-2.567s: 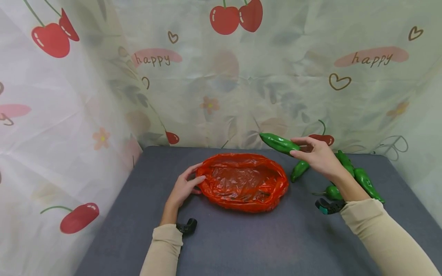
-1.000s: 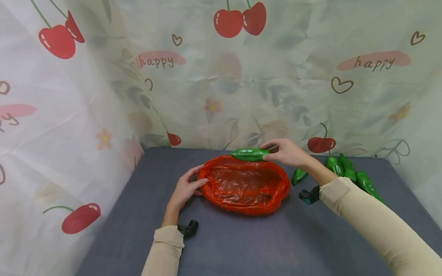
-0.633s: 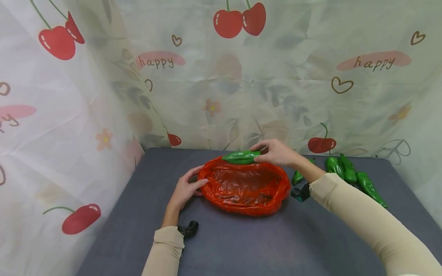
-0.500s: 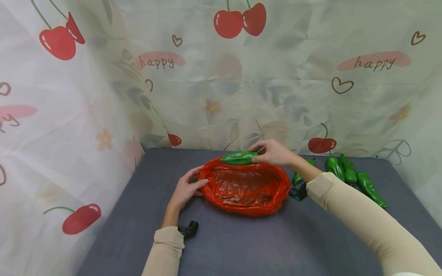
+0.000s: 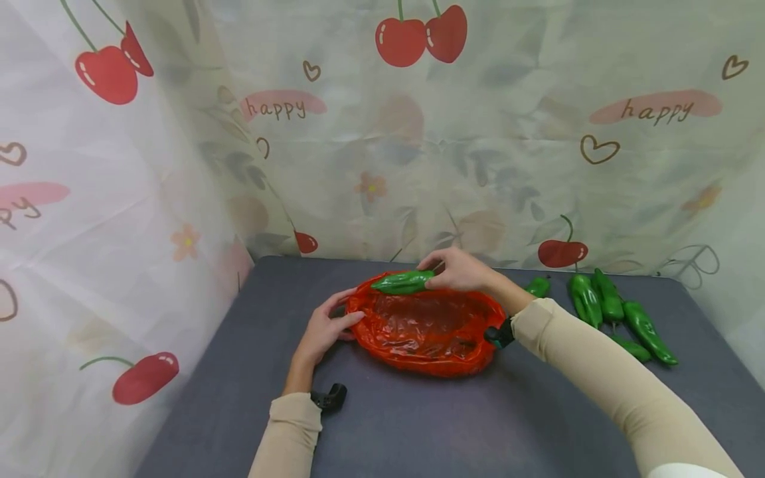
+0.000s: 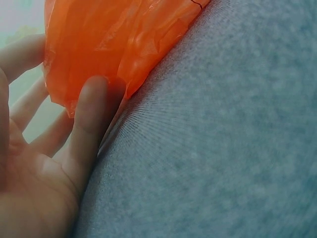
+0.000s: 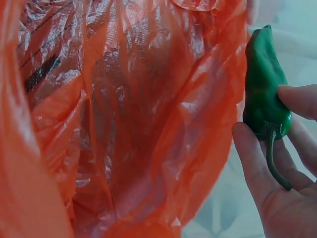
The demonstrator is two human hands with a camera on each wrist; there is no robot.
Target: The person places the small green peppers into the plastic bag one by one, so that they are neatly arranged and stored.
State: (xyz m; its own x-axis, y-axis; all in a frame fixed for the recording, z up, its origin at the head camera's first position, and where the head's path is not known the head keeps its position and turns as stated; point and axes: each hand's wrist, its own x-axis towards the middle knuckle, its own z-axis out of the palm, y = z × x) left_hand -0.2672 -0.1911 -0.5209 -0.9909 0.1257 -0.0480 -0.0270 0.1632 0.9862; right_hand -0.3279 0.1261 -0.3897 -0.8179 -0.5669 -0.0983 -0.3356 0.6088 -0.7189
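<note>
A red plastic bag (image 5: 427,366) stands on the table with its mouth spread wide. My left hand (image 5: 319,332) holds its left side; in the left wrist view the thumb (image 6: 89,114) lies against the orange-looking plastic and other fingers are partly behind it. Over the back left part of the bag's rim, my right hand (image 5: 459,271) pinches a green pepper (image 5: 402,283) by its stem end, the tip pointing left. In the right wrist view the pepper (image 7: 265,89) is beside the bag's wall, its curved stem toward the palm. Whether it touches the bag I cannot tell.
Several more green peppers (image 5: 650,332) lie on the dark grey table (image 5: 412,431) to the right, one (image 5: 538,287) of them partly behind the right forearm. A patterned cloth backdrop (image 5: 370,133) rises behind the table, with another on the left.
The right hand has brought the pepper leftward and down, from above the bag's right end to its back left rim. The left hand has kept its place at the bag's side.
</note>
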